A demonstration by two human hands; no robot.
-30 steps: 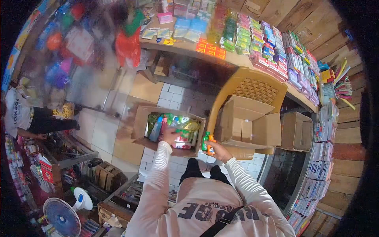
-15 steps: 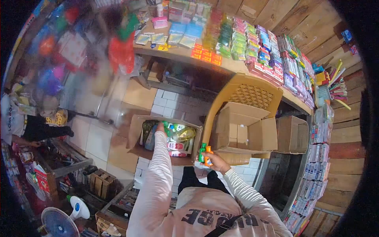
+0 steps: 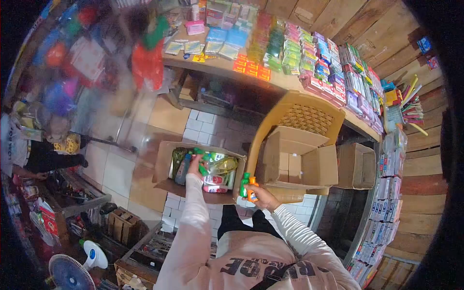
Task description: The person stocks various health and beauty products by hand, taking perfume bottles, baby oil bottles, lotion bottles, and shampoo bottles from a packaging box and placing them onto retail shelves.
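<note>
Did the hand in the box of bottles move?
Yes. The left hand went from the near edge of the open cardboard box deeper in, toward its far wall.
</note>
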